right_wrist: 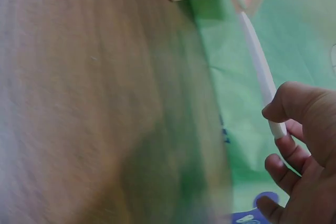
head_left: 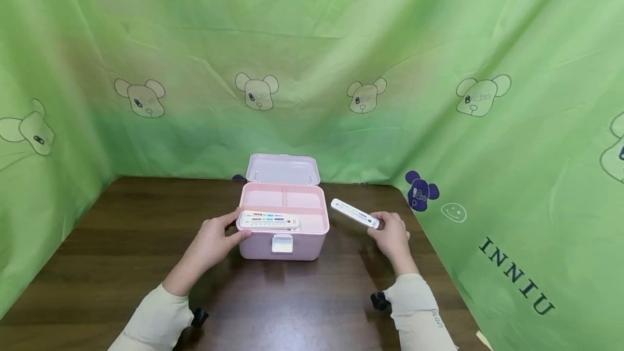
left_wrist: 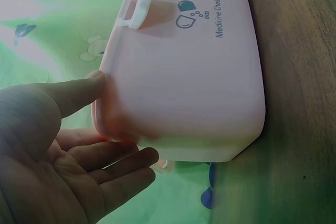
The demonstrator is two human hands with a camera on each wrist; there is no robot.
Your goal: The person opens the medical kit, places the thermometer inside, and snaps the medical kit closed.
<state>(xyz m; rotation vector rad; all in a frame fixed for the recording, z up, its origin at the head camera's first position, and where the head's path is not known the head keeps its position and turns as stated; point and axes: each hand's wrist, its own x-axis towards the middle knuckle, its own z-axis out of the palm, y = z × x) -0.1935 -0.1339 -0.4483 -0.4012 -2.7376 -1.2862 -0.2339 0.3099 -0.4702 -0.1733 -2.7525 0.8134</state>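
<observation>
A pink medicine box with "Medicine Chest" printed on its front stands on the table, its lid raised at the back. My left hand holds the box's front left corner, thumb on the front rim and fingers along the side. Inside, slim white cases with coloured print and scale marks lie at the front left. To the right of the box, my right hand pinches one end of a slim white thermometer case. Its far end points toward the box, tilted up in the right wrist view.
Behind the box, the tray has divided compartments. A white latch sticks out at the box's front. The dark wooden table meets a green curtain with bear prints at the back and sides.
</observation>
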